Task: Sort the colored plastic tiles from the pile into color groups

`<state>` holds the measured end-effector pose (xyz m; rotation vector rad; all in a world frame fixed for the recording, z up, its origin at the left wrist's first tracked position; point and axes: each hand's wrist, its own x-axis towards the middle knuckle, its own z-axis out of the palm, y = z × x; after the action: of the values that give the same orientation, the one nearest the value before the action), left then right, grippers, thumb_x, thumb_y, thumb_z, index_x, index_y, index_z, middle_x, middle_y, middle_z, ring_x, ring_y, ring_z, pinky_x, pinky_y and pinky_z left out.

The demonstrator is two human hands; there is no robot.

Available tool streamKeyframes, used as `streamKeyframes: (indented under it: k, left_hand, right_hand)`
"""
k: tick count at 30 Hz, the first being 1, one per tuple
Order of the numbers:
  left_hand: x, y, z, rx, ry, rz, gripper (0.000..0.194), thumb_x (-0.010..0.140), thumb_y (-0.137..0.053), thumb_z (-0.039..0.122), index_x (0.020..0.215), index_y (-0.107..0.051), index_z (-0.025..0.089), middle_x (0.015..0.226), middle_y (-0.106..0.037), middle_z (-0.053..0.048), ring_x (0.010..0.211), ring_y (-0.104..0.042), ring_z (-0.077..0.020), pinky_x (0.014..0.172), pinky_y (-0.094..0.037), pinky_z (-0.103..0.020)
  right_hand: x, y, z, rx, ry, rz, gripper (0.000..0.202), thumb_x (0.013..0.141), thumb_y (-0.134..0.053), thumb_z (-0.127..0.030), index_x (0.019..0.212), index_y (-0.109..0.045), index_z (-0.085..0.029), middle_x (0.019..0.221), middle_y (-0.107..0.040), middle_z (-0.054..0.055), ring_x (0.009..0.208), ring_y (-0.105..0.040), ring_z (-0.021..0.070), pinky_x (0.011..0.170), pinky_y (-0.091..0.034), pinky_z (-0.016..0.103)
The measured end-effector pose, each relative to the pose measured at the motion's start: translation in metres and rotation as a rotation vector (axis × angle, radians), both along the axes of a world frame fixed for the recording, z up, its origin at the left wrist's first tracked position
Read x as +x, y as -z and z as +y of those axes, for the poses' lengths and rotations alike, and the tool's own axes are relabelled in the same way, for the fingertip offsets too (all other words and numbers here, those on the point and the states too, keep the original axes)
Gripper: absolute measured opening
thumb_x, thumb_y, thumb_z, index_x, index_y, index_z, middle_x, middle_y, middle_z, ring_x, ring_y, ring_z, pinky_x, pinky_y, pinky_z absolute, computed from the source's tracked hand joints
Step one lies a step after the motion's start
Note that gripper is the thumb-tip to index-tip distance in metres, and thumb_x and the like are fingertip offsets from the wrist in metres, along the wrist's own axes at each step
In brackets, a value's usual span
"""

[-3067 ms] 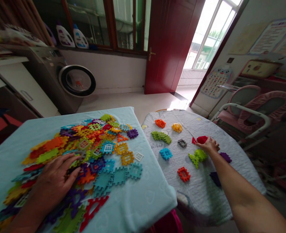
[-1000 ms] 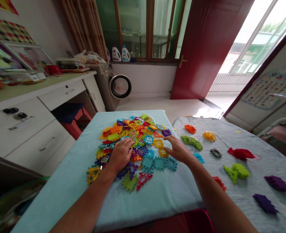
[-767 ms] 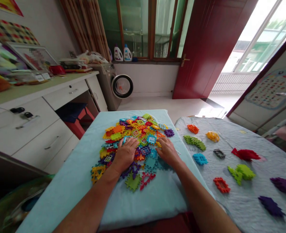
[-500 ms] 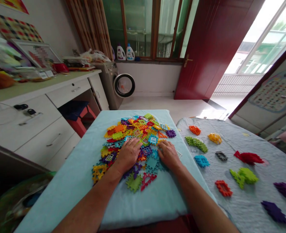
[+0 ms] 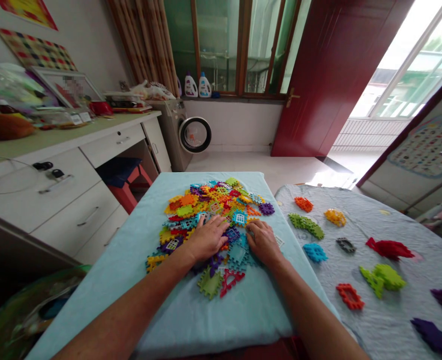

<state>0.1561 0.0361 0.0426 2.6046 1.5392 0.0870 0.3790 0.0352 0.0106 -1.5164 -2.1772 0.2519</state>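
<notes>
A heap of colourful interlocking plastic pieces (image 5: 185, 210) is spread over the light-blue cloth of the table (image 5: 130, 290). My left hand (image 5: 208, 237) lies palm down on the middle of the heap, fingers spread and pointing right. At the heap's right side rests my right hand (image 5: 262, 239), its fingers apart and slightly bent, touching the pieces. Neither hand grips a piece. Between them are a blue window piece (image 5: 240, 217) and teal squares (image 5: 238, 253). A green piece (image 5: 210, 282) and a red triangle (image 5: 231, 282) lie at the near edge.
On the right, a grey-blue cloth surface (image 5: 318, 300) carries separate piles sorted by colour, among them orange (image 5: 304, 203), blue (image 5: 315, 252), red (image 5: 389, 248) and purple (image 5: 434, 336). A drawer desk (image 5: 111, 200) and a stool (image 5: 121, 172) stand to the left.
My left hand has turned and shifted right over the heap, its fingers now pointing more to the right. My right hand stays at the heap's right side. The view has shifted slightly.
</notes>
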Motion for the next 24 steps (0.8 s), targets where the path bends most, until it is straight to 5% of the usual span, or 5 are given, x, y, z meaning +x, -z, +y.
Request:
streamKeyframes:
  k: [6,12,18,22,24]
  left_hand:
    - [0.002,-0.025,0.043,0.094,-0.134,0.066,0.055,0.093,-0.053,0.047,0.144,-0.05,0.026,0.16,-0.038,-0.013,0.151,-0.028,-0.0329,0.12,-0.026,-0.056]
    - [0.008,-0.018,0.096,0.053,-0.329,0.046,0.063,0.094,-0.047,0.053,0.147,-0.045,0.019,0.158,-0.037,-0.021,0.149,-0.03,-0.0367,0.116,-0.031,-0.053]
    - [0.02,-0.006,0.08,0.033,-0.139,-0.001,0.06,0.093,-0.05,0.053,0.146,-0.047,0.024,0.158,-0.04,-0.015,0.149,-0.033,-0.0321,0.119,-0.028,-0.051]
    - [0.02,-0.013,0.074,0.008,0.051,-0.242,0.05,0.096,-0.045,0.042,0.141,-0.053,0.022,0.143,-0.06,-0.011,0.133,-0.053,-0.0251,0.114,-0.038,-0.042]
    - [0.017,-0.021,0.085,0.001,0.019,-0.345,0.043,0.097,-0.042,0.037,0.134,-0.059,0.023,0.134,-0.067,-0.007,0.123,-0.061,-0.0206,0.108,-0.044,-0.034]
  right_hand:
    - [-0.001,-0.001,0.0,0.006,-0.001,0.004,0.016,0.093,-0.055,-0.017,0.102,-0.068,-0.019,0.111,-0.067,0.009,0.106,-0.057,0.0239,0.097,-0.04,0.037]
    - [0.0,0.001,-0.001,-0.009,0.001,0.027,0.018,0.091,-0.057,-0.016,0.104,-0.068,-0.019,0.115,-0.066,0.009,0.109,-0.057,0.0248,0.098,-0.04,0.037]
    - [0.002,0.001,0.0,-0.013,-0.013,0.06,0.018,0.09,-0.057,-0.015,0.103,-0.068,-0.02,0.114,-0.067,0.009,0.11,-0.057,0.0246,0.099,-0.04,0.038]
    - [0.003,0.0,0.0,-0.028,-0.015,0.067,0.018,0.09,-0.057,-0.015,0.103,-0.068,-0.021,0.115,-0.067,0.009,0.108,-0.057,0.0246,0.097,-0.04,0.038]
    - [0.003,0.0,0.0,-0.029,-0.016,0.069,0.019,0.09,-0.057,-0.016,0.104,-0.068,-0.021,0.116,-0.067,0.009,0.109,-0.057,0.0247,0.097,-0.04,0.039]
